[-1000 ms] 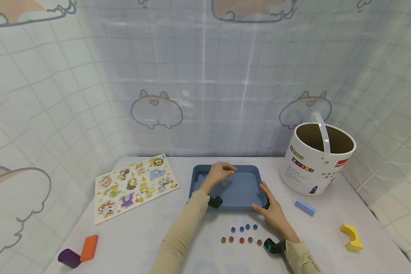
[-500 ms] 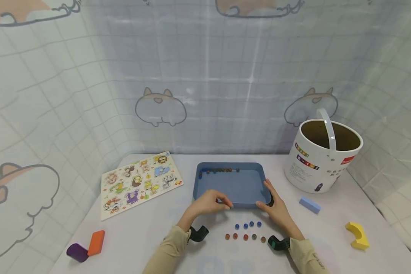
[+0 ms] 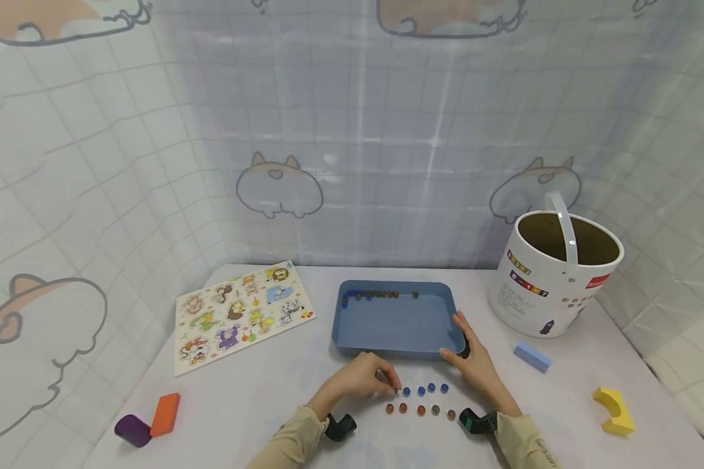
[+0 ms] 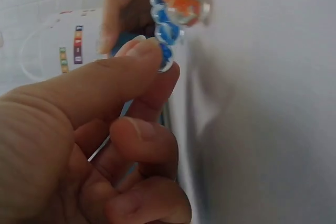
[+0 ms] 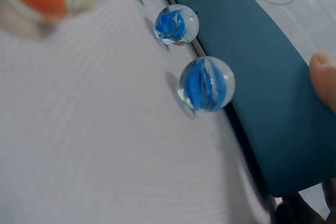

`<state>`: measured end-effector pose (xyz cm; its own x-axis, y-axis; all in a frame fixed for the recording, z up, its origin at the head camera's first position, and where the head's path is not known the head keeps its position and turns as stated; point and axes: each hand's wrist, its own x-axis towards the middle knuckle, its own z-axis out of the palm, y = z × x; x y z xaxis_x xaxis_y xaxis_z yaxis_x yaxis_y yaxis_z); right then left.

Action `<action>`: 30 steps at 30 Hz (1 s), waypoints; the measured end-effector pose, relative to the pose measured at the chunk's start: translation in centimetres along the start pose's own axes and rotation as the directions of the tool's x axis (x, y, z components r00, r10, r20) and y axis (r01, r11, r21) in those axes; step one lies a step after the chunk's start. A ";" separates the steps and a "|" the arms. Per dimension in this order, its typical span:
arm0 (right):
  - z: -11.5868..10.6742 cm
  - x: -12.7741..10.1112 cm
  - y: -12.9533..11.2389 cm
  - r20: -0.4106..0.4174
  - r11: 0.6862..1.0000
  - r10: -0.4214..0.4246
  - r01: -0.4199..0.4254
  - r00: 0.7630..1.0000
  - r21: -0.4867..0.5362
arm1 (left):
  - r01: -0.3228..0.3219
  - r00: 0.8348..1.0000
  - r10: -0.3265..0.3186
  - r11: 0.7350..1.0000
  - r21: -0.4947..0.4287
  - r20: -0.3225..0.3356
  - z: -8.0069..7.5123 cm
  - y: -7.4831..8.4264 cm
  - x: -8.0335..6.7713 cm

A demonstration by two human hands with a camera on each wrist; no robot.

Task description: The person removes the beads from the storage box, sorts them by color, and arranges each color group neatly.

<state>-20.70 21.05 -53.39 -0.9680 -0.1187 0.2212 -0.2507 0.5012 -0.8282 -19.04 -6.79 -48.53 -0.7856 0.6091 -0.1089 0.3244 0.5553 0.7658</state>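
Note:
My left hand (image 3: 360, 376) is in front of the tray, thumb and index finger pinching a small marble (image 3: 396, 391) at the left end of a row of blue marbles (image 3: 421, 391). Its colour is hard to make out between the fingertips. Nearer to me runs a row of mostly orange-red marbles (image 3: 420, 410). My right hand (image 3: 476, 368) rests against the front right corner of the blue-grey tray (image 3: 396, 355), its thumb at the front side and its straight fingers along the right side. Several marbles (image 3: 381, 294) lie inside along the tray's back wall.
An animal puzzle board (image 3: 243, 316) lies at the left. At the right stand a white bucket (image 3: 540, 293) with a handle, a blue block (image 3: 532, 357) and a yellow arch block (image 3: 614, 410). An orange block (image 3: 165, 413) and a purple cylinder (image 3: 132, 430) lie front left.
My left hand has come out of the tray, over its front edge, down to the left end of the blue marble row. The right hand has stayed at the tray's corner.

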 end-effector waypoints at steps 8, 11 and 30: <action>0.1 0.1 -0.2 0.002 1.000 0.008 -0.008 1.000 0.004 | 0.012 1.000 -0.011 0.999 0.052 -0.020 0.1 0.2 0.0; 0.1 0.1 -0.3 0.007 1.000 0.002 -0.002 1.000 0.007 | 0.000 1.000 0.000 0.998 0.060 -0.013 -0.3 0.9 -0.1; 0.1 0.0 0.0 0.006 0.999 0.003 -0.003 1.000 0.047 | 0.114 0.983 -0.159 0.922 -0.370 -0.094 -6.5 3.0 15.3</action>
<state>-20.73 20.94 -53.42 -0.9687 -0.1221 0.2161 -0.2482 0.4605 -0.8522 -33.49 0.53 -43.75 -0.8732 0.4568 -0.1696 0.0144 0.3720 0.9281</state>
